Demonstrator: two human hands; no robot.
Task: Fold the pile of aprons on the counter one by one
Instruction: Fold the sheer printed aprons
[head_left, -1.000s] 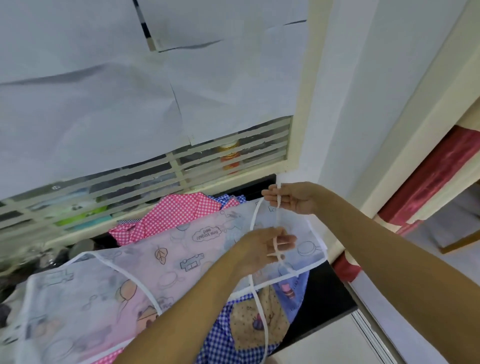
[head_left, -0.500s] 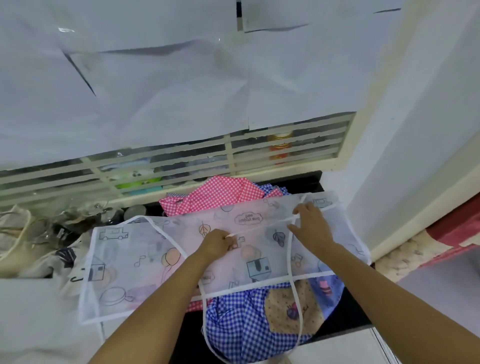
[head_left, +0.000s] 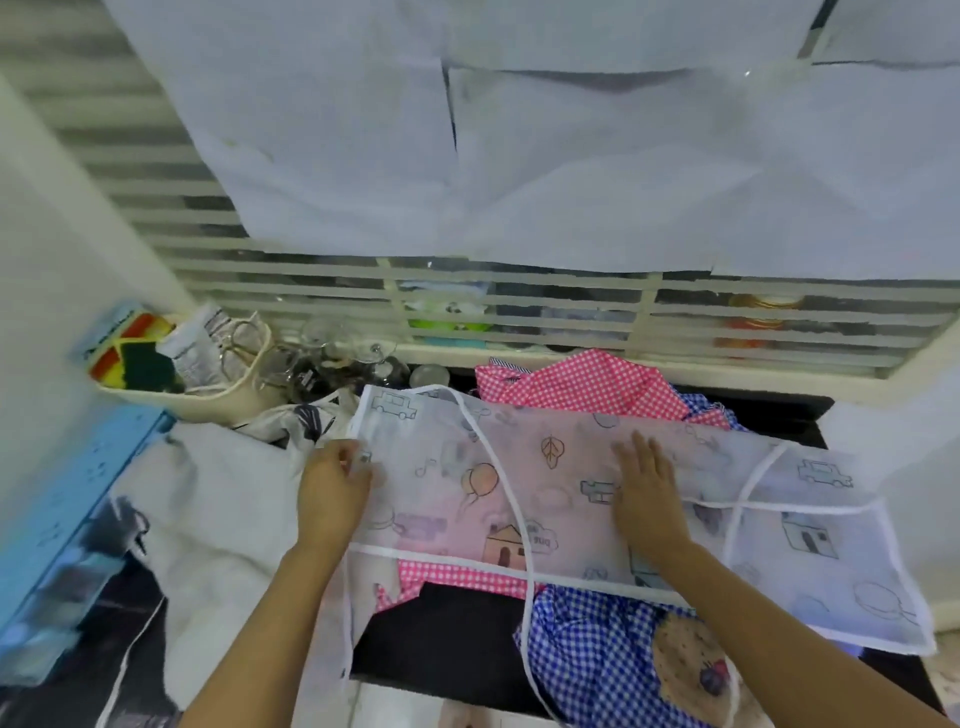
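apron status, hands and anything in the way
Left hand pinches edge of printed apron; right hand flat on it. Spread over checked aprons. White strap lies across it.

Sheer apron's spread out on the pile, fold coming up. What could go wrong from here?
The white ties trail across the sheer apron and over the counter's front edge; folding may trap them.
It lies on a bunched pink gingham apron and blue gingham apron, so creases may come out crooked.
Glassware stands close behind its left corner; a flicked edge could knock it.
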